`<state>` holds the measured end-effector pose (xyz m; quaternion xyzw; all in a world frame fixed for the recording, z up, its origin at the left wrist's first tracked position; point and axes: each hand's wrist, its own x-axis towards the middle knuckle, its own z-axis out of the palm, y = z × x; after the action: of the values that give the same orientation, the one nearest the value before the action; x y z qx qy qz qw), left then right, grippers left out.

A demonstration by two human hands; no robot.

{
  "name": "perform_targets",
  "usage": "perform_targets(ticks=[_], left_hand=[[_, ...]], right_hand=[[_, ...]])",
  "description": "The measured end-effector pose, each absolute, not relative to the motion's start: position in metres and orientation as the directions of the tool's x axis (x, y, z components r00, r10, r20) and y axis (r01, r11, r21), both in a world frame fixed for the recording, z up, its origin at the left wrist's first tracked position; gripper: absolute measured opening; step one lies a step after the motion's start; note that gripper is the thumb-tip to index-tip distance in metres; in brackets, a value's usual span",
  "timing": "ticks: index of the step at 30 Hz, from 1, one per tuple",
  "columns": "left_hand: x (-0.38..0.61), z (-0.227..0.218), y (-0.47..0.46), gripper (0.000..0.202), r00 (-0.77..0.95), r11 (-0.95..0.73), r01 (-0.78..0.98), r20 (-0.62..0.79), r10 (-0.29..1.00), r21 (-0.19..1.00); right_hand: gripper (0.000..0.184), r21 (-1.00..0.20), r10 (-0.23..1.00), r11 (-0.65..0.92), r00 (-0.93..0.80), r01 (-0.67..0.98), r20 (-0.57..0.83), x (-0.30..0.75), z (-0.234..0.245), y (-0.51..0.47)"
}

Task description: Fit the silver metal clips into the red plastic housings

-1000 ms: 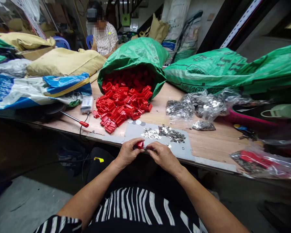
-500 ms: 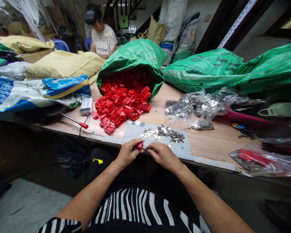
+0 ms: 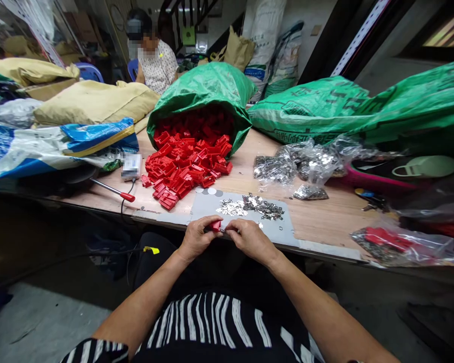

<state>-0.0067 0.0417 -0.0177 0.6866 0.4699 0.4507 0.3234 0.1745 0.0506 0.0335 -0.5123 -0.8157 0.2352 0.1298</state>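
My left hand (image 3: 197,235) is closed around a small red plastic part (image 3: 215,225) at the near edge of the table. My right hand (image 3: 248,238) pinches something thin and metallic against that part, too small to make out. Both hands meet just in front of a grey metal plate (image 3: 280,229) that carries a scatter of small shiny metal pieces (image 3: 251,205). Beyond the plate, a pile of red plastic parts (image 3: 183,166) spills from an open green sack (image 3: 204,88).
Clear bags of metal pieces (image 3: 302,164) lie right of the pile. A red-handled tool (image 3: 115,190) and a small white device (image 3: 130,165) lie left. Green sacks (image 3: 363,108), tan and blue bags (image 3: 79,138) crowd the table. Another person (image 3: 155,58) sits at the far side.
My right hand's fingers have drawn in closer to the red part held by my left hand. The view has drifted slightly; nothing else on the table has moved.
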Motion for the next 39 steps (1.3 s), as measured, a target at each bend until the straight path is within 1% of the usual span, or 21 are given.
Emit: perform_targets(ticks=[4, 6, 8, 10, 12, 14, 16, 18, 20, 22, 24, 25, 27, 30, 33, 35, 39], left_hand=[[-0.007, -0.018, 0.043, 0.034, 0.142, -0.325, 0.338, 0.293, 0.945, 0.883], [-0.008, -0.018, 0.043, 0.035, 0.148, -0.314, 0.327, 0.28, 0.949, 0.891], [-0.008, -0.018, 0.043, 0.035, 0.15, -0.302, 0.307, 0.268, 0.952, 0.902], [-0.009, -0.017, 0.042, 0.034, 0.141, -0.281, 0.275, 0.25, 0.958, 0.92], [-0.009, -0.015, 0.039, 0.031, 0.124, -0.256, 0.238, 0.232, 0.965, 0.937], [-0.008, -0.013, 0.035, 0.029, 0.096, -0.241, 0.207, 0.225, 0.97, 0.948], [-0.006, -0.01, 0.031, 0.027, 0.058, -0.223, 0.163, 0.216, 0.975, 0.961], [-0.003, -0.005, 0.026, 0.029, 0.014, -0.182, 0.06, 0.181, 0.983, 0.982], [0.0, 0.001, 0.021, 0.03, -0.007, -0.108, -0.115, 0.108, 0.994, 0.987], [0.003, 0.008, 0.016, 0.024, 0.025, 0.005, -0.333, 0.003, 1.0, 0.943], [0.006, 0.014, 0.012, 0.017, 0.116, 0.152, -0.536, -0.106, 0.988, 0.83], [0.007, 0.017, 0.01, 0.02, 0.164, 0.218, -0.615, -0.147, 0.975, 0.758], [0.008, 0.019, 0.006, 0.026, 0.228, 0.309, -0.718, -0.209, 0.951, 0.623], [0.009, 0.022, 0.002, 0.017, 0.244, 0.377, -0.778, -0.311, 0.918, 0.502], [0.01, 0.024, 0.0, 0.012, 0.273, 0.444, -0.79, -0.406, 0.872, 0.423], [0.011, 0.026, -0.002, 0.015, 0.286, 0.459, -0.791, -0.42, 0.862, 0.404], [0.013, 0.027, -0.003, 0.015, 0.266, 0.429, -0.806, -0.397, 0.878, 0.408]], right_hand=[[0.017, -0.472, 0.926, 0.315, -0.375, 0.823, -0.037, 0.166, 0.033, 0.047], [0.016, -0.475, 0.927, 0.318, -0.374, 0.82, -0.025, 0.165, 0.032, 0.047], [0.016, -0.53, 0.913, 0.335, -0.407, 0.779, -0.021, 0.168, 0.031, 0.049], [0.016, -0.616, 0.893, 0.35, -0.451, 0.706, -0.009, 0.174, 0.029, 0.05], [0.018, -0.683, 0.88, 0.37, -0.473, 0.63, 0.041, 0.179, 0.027, 0.049], [0.019, -0.718, 0.871, 0.404, -0.479, 0.567, 0.111, 0.185, 0.026, 0.046], [0.019, -0.747, 0.868, 0.403, -0.48, 0.529, 0.128, 0.189, 0.026, 0.041], [0.019, -0.791, 0.866, 0.358, -0.493, 0.497, 0.082, 0.192, 0.027, 0.036], [0.023, -0.832, 0.855, 0.321, -0.517, 0.453, 0.048, 0.193, 0.03, 0.031], [0.03, -0.856, 0.837, 0.318, -0.545, 0.407, 0.052, 0.191, 0.034, 0.027], [0.037, -0.867, 0.82, 0.319, -0.571, 0.384, 0.048, 0.189, 0.036, 0.025], [0.039, -0.869, 0.814, 0.315, -0.58, 0.381, 0.041, 0.187, 0.037, 0.023], [0.041, -0.871, 0.812, 0.307, -0.584, 0.383, 0.03, 0.184, 0.038, 0.021], [0.038, -0.863, 0.82, 0.318, -0.571, 0.393, 0.041, 0.182, 0.04, 0.02], [0.037, -0.841, 0.809, 0.357, -0.584, 0.406, 0.062, 0.182, 0.042, 0.019], [0.036, -0.813, 0.807, 0.397, -0.583, 0.426, 0.088, 0.182, 0.043, 0.019], [0.033, -0.77, 0.83, 0.441, -0.536, 0.462, 0.154, 0.181, 0.039, 0.018]])
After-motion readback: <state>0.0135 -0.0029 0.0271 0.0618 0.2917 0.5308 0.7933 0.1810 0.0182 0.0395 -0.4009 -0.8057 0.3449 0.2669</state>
